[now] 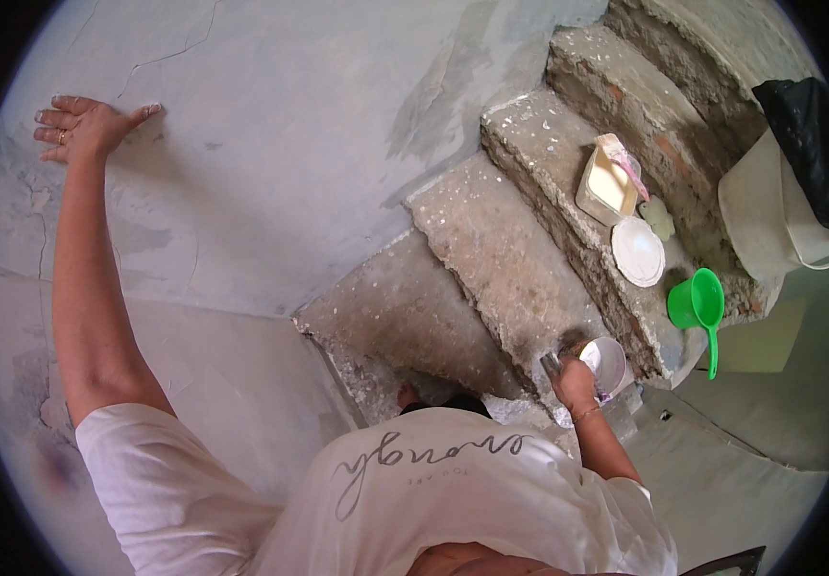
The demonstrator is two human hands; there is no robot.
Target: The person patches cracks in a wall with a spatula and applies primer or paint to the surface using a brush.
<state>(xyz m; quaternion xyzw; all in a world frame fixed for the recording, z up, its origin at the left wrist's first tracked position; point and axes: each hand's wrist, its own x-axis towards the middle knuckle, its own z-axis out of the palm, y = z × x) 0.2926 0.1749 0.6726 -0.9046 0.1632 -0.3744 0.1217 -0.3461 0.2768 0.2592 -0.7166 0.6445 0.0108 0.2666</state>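
My left hand [88, 127] rests with fingers spread against the grey plastered wall [280, 125], holding nothing. Low on the right, my right hand [576, 386] is closed around a small grey tool [552, 364]; its working end is too small and hidden to name. Right beside that hand is a round white bowl [610, 361] with white material in it, over the lower stair steps. From this view I cannot tell whether the hand also touches the bowl.
Rough concrete steps [510, 245] climb to the upper right. On them are a rectangular tub [609, 184] of cream-coloured paste, a round white lid [638, 252] and a green dipper [695, 300]. A white bucket [765, 206] with black plastic [803, 144] stands at far right.
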